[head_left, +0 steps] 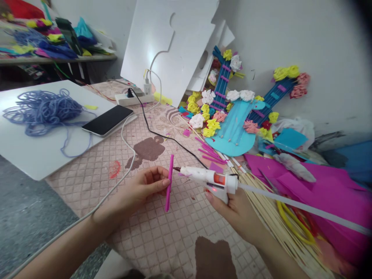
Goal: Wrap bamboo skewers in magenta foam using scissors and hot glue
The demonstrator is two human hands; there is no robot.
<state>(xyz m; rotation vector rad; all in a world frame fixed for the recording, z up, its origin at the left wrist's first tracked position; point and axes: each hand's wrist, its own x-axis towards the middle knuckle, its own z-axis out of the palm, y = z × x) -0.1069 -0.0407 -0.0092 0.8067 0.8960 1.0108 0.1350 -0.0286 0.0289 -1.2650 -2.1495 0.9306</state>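
Observation:
Between the thumb and fingers of my left hand [152,183] a thin magenta paper roll [169,182] stands nearly upright. My right hand [236,209] is wrapped round the handle of a white hot glue gun [200,175], which shows a small red light. The gun's dark nozzle points left and sits at the upper part of the roll; whether it touches cannot be made out. A long translucent glue stick [302,213] sticks out of the gun's back end. Several more magenta rolls [209,152] lie on the quilted tablecloth beyond the gun.
A phone [107,120] and tangled blue yarn [52,110] lie on a white board at left. A white cable and the gun's black cord cross the cloth from a power strip [135,99]. Flower-decorated paper guitars [232,131], bamboo sticks [270,217], yellow-handled scissors [293,224] and magenta sheets [316,190] crowd the right.

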